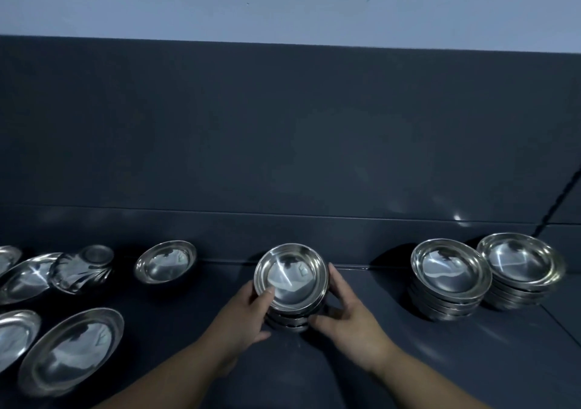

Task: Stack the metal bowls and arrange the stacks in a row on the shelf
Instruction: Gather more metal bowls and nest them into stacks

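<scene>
Right now both hands are on the middle stack of metal bowls, which stands on the dark shelf close to its back edge, about the centre of the view. The left hand grips the stack from its left side, with the thumb laid over the rim of the top bowl and the other fingers curled round the bowls below. The right hand holds the opposite side, its fingers reaching up along the bowls' outer wall and its thumb pointing in toward the base of the stack. The top bowl sits open side up, tilted a little toward the camera. Well apart to the right stands a second stack, and just beside that, further right, a third stack; both are several bowls high and open side up. To the left of the hands a single bowl sits upright by itself near the back edge. Beyond it a fluted bowl lies tipped over with its foot showing. Several wider shallow dishes lie loose at the left edge, partly cut off by the frame. A dark back panel rises behind the shelf.
</scene>
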The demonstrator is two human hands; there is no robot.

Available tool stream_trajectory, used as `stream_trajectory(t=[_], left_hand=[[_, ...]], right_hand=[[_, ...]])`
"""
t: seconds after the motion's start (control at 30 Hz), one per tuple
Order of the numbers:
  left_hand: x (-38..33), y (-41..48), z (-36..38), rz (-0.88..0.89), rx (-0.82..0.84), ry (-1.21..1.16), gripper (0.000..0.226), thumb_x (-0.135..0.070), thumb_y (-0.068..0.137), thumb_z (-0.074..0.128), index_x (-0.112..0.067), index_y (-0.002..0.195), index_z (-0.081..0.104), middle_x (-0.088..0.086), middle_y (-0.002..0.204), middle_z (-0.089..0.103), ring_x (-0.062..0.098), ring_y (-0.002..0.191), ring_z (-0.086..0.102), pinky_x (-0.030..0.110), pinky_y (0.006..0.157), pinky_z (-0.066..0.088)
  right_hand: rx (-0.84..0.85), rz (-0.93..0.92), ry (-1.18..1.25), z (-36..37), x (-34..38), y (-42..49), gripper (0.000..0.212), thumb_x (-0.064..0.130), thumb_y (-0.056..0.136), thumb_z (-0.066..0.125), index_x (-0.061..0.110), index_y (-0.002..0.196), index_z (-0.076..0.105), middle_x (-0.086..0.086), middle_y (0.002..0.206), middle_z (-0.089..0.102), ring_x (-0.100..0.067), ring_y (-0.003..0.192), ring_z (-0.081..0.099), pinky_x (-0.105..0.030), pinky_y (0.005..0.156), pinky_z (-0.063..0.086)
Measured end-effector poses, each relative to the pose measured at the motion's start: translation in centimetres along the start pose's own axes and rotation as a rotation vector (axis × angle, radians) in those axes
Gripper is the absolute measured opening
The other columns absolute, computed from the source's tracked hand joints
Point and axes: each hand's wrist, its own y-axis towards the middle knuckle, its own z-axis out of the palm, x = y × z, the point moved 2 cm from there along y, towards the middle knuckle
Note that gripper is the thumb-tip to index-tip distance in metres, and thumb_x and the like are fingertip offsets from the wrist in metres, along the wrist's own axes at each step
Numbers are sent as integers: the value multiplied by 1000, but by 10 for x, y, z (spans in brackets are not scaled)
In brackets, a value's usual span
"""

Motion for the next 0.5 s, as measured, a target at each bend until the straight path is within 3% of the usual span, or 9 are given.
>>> stream_trajectory(t=[0.1, 0.2, 0.33, 0.5], left_hand=[[5, 7, 13, 49, 45, -2, 36, -37, 94, 54, -41, 129, 46, -8, 128, 56, 13, 112, 58, 24, 79, 54], [6, 15, 29, 70, 95, -6, 38, -37, 93, 55, -37, 130, 47, -7, 129, 59, 13, 113, 60, 25, 85, 53], [7, 29, 57, 66, 154, -3, 45, -42, 93, 55, -34, 136, 44, -9, 130, 59, 11, 115, 60, 26, 92, 51], [4, 49, 91, 65, 163, -11, 44, -41, 95, 51, -27, 137, 45, -6, 131, 59, 10, 117, 58, 21, 87, 50]], right_hand=[[-48, -19, 16, -7, -11, 0, 109, 26, 58, 79, 45, 147, 19, 43, 108, 58, -4, 116, 60, -39, 106, 46], [-102, -34, -4, -23, -21, 0, 113, 40, 51, 79, 48, 145, 19, 31, 119, 59, -5, 119, 58, -40, 107, 45], [-180, -25, -24, -50, -33, 0, 111, 37, 51, 79, 51, 144, 20, 21, 125, 61, -4, 120, 57, -40, 107, 45], [-222, -14, -27, -80, -41, 5, 116, 25, 53, 79, 35, 151, 18, 15, 126, 61, -6, 120, 58, -42, 107, 44]])
